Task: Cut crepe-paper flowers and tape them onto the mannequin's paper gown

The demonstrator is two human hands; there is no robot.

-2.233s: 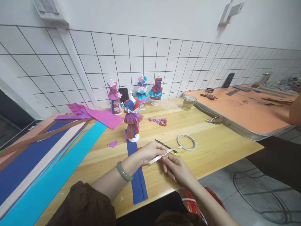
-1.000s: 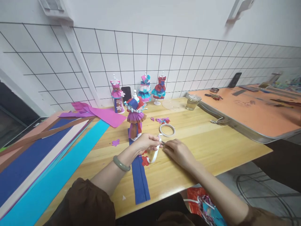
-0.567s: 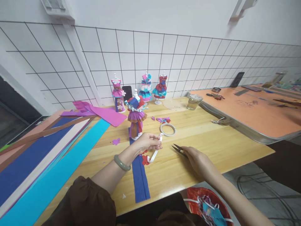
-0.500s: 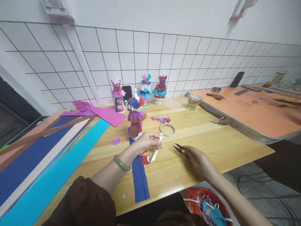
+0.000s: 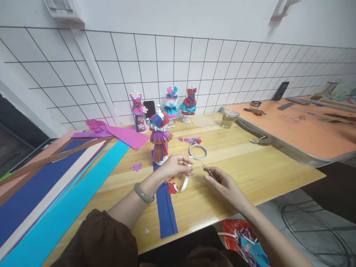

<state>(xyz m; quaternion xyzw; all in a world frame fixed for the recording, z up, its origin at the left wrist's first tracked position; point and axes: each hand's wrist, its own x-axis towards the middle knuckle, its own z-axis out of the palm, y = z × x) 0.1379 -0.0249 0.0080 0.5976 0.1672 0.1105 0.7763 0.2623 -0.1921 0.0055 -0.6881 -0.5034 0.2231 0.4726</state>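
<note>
My left hand point(image 5: 178, 166) pinches a curling white tape strip point(image 5: 183, 184) over the table's middle; the strip's lower end is by a red paper flower point(image 5: 172, 188). To its right, my right hand point(image 5: 219, 181) is closed around small dark snips point(image 5: 208, 170), their tips pointing up and left. A tape roll point(image 5: 198, 152) lies just beyond both hands. A small dress form point(image 5: 160, 135) in purple, red and blue paper stands behind my left wrist. Beneath my left forearm runs a dark blue paper strip point(image 5: 166, 211).
Long coloured paper strips point(image 5: 69, 189) cover the left side. Three more dressed forms point(image 5: 171, 104) and a phone point(image 5: 150, 109) stand near the tiled wall. A glass jar point(image 5: 230, 118) is at the back right, beside an orange-topped table point(image 5: 300, 129). A red-lined bin point(image 5: 230, 231) sits below the front edge.
My right hand has moved slightly left and up, turning the snips, whose blades now look closer together. My left hand has barely shifted and still holds the tape strip.
</note>
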